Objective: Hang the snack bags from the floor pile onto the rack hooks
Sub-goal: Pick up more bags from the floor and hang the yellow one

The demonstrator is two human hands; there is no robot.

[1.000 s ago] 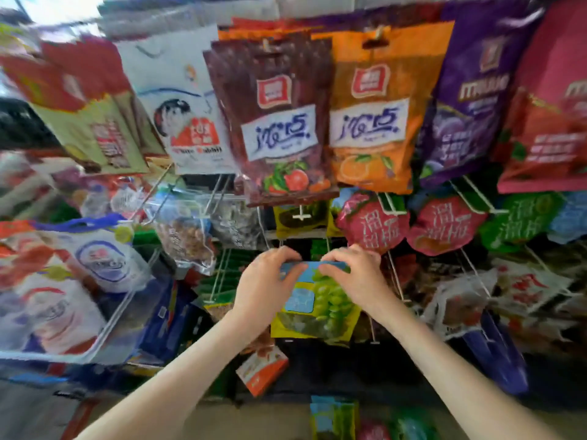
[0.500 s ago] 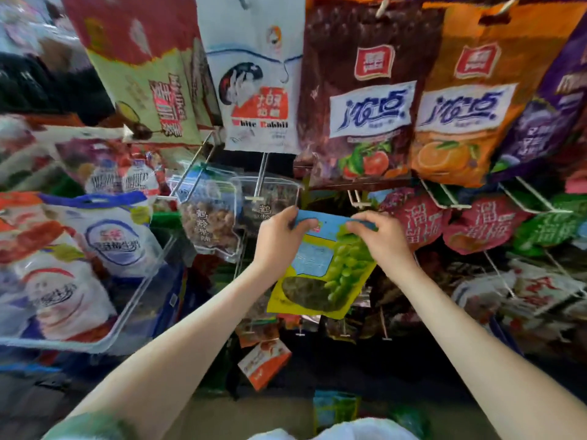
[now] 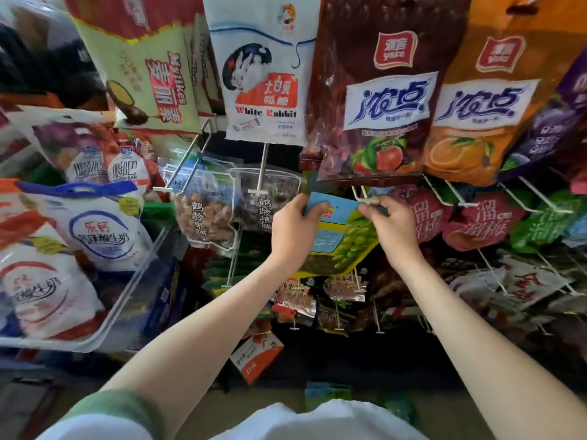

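1. The left hand pinched the top left corner of the grape bag, with its thumb on the front. The right hand pinched the top edge on the other side, fingertips curled tight.
2. The grape bag hung tilted between the two hands. I think it was not on a hook yet.
3. A white wire hook poked out just above the right hand's fingertips, very near the bag's top edge.
4. The job here looked like finding the little hole in the top strip, which I could not see. It would help to pull the strip flat and tight between both hands. Then lift it over the hook's tip and push it back.
5. The grape bag looked thin, shiny and crinkly. It was flat and blue at the top and yellow-green lower down, with grapes on it. It would bend easily, so two hands were a good idea.
6. The hook looked thin, stiff and smooth.
7. A big brown bag hung right above both hands and might get in the way.
8. Clear nut bags hung left of the left hand. Round red bags hung just right of the right hand.
9. The floor pile lay far below the hands.
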